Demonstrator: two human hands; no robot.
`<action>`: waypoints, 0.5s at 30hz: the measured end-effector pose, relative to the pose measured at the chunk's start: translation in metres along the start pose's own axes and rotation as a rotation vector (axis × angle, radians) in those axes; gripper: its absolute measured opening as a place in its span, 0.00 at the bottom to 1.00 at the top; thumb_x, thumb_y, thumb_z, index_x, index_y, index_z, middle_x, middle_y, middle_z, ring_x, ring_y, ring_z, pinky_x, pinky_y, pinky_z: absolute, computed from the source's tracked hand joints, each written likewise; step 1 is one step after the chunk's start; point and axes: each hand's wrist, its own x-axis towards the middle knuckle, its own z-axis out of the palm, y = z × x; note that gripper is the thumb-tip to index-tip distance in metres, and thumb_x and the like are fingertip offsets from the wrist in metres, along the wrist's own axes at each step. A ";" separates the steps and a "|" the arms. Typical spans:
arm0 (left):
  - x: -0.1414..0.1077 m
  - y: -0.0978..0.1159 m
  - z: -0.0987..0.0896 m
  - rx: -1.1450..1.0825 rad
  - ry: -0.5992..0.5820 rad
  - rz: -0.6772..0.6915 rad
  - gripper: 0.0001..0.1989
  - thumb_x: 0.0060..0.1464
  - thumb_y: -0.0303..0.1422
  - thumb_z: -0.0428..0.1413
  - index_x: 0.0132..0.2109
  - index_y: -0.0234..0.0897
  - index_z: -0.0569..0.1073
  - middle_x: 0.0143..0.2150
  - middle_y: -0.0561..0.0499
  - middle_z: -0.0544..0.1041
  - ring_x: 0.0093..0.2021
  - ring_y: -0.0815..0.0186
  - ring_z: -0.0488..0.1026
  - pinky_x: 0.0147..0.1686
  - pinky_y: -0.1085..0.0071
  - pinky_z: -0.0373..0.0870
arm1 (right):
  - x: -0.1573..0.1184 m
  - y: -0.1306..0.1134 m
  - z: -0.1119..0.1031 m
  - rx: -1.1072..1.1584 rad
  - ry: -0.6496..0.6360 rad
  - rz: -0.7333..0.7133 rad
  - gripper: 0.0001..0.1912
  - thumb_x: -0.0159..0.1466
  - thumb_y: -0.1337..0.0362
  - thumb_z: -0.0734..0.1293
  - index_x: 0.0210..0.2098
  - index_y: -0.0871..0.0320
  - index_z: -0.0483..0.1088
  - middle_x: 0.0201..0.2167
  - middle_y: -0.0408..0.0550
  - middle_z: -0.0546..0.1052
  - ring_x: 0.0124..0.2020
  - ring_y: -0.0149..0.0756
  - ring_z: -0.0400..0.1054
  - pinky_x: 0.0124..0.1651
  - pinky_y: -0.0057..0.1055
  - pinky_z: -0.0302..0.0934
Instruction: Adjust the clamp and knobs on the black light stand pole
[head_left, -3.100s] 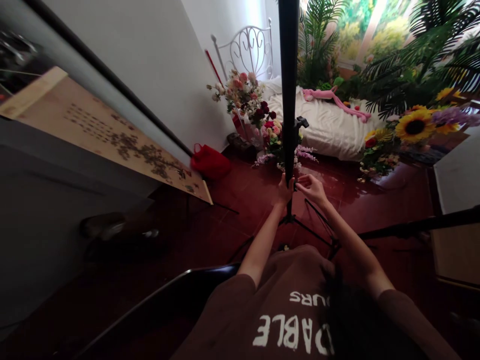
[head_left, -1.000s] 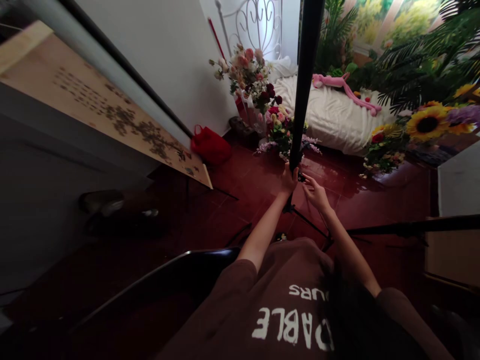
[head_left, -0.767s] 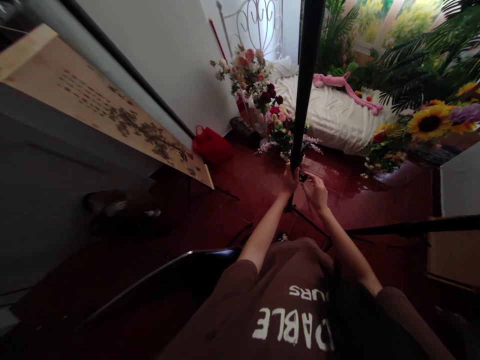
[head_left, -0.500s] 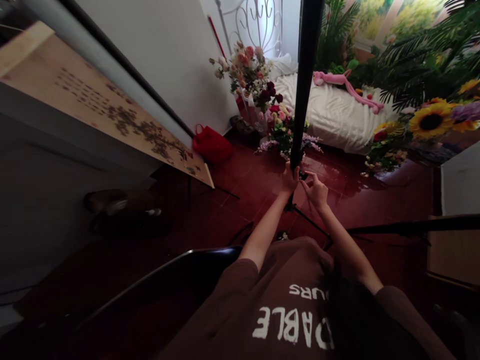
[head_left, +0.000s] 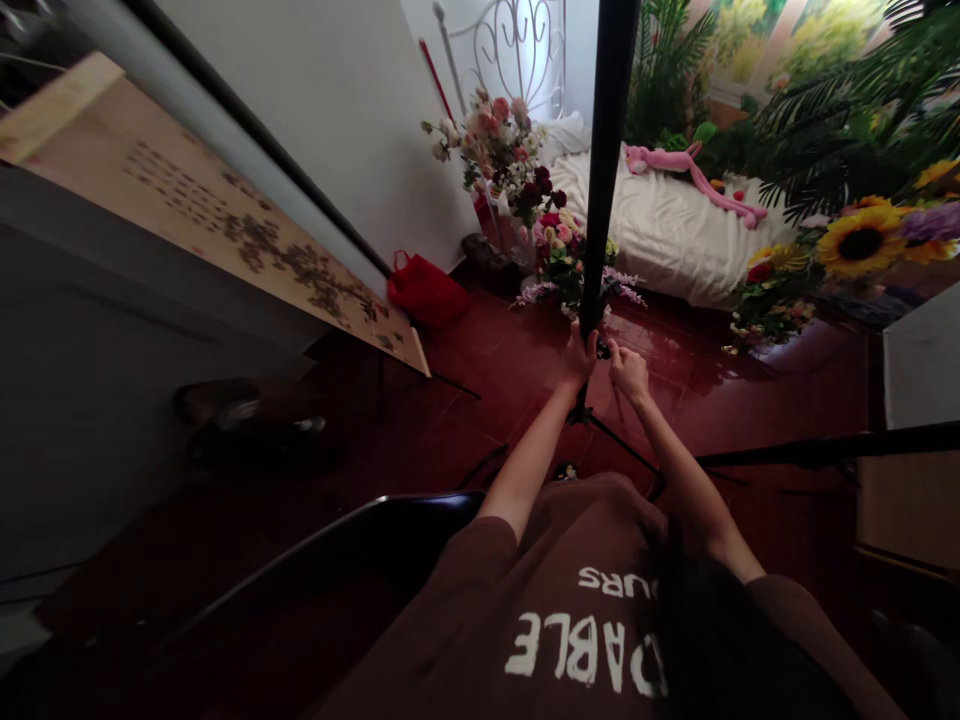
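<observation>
A tall black light stand [head_left: 606, 170] rises in front of me, its lower legs spreading near the floor. My left hand [head_left: 579, 356] is wrapped around its pole, low down. On the pole's right side sticks out a small dark knob [head_left: 602, 348], just beside my left hand. My right hand [head_left: 631, 373] is closed in a pinch at this knob, thumb and finger together at its outer end. The fingertips are small and dim in the view.
A bed [head_left: 675, 240] with a pink plush toy [head_left: 694, 172] lies beyond bunches of flowers [head_left: 555, 240]. A red bag [head_left: 427, 290] sits by the wall. At left leans a painted scroll [head_left: 247, 220]. Another dark pole [head_left: 825, 447] crosses at right; sunflowers [head_left: 859, 243] stand behind it.
My right hand's fingers have curled from a spread pose into a closed pinch at the knob. My left hand keeps its hold on the pole.
</observation>
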 end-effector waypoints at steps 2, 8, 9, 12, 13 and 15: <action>0.000 0.001 0.000 -0.012 -0.003 -0.004 0.27 0.59 0.56 0.42 0.52 0.40 0.67 0.36 0.47 0.74 0.34 0.65 0.72 0.34 0.70 0.67 | 0.002 0.003 0.000 0.123 -0.037 0.007 0.32 0.66 0.41 0.53 0.26 0.58 0.73 0.16 0.47 0.73 0.24 0.38 0.73 0.31 0.28 0.62; -0.016 0.001 -0.001 -0.053 0.030 -0.120 0.28 0.61 0.54 0.40 0.53 0.39 0.67 0.41 0.43 0.76 0.39 0.63 0.75 0.39 0.68 0.70 | -0.024 0.045 -0.007 0.639 -0.300 0.147 0.33 0.63 0.38 0.57 0.44 0.61 0.72 0.27 0.53 0.80 0.29 0.38 0.76 0.36 0.32 0.70; -0.024 -0.001 -0.002 -0.049 0.042 -0.149 0.28 0.62 0.53 0.38 0.54 0.38 0.67 0.43 0.42 0.76 0.42 0.63 0.75 0.42 0.67 0.70 | -0.034 0.058 -0.009 0.676 -0.311 0.190 0.30 0.63 0.40 0.59 0.45 0.61 0.72 0.29 0.54 0.81 0.30 0.38 0.77 0.37 0.33 0.71; -0.058 -0.011 0.001 -0.010 0.073 -0.229 0.26 0.63 0.49 0.39 0.56 0.36 0.64 0.53 0.37 0.72 0.53 0.61 0.72 0.51 0.63 0.68 | -0.068 0.108 -0.017 0.731 -0.272 0.344 0.25 0.62 0.44 0.60 0.44 0.58 0.73 0.33 0.55 0.81 0.33 0.40 0.78 0.38 0.34 0.72; -0.072 -0.014 0.004 0.008 0.082 -0.249 0.25 0.64 0.48 0.40 0.57 0.35 0.62 0.57 0.35 0.69 0.57 0.60 0.69 0.54 0.62 0.67 | -0.081 0.126 -0.022 0.739 -0.241 0.411 0.24 0.62 0.45 0.61 0.42 0.58 0.73 0.34 0.55 0.81 0.33 0.41 0.78 0.38 0.35 0.72; -0.098 -0.018 0.014 0.043 0.074 -0.329 0.25 0.63 0.44 0.45 0.59 0.32 0.59 0.61 0.31 0.64 0.59 0.59 0.67 0.56 0.61 0.66 | -0.106 0.161 -0.034 0.760 -0.125 0.527 0.21 0.61 0.47 0.61 0.41 0.56 0.73 0.35 0.56 0.81 0.35 0.43 0.78 0.39 0.37 0.73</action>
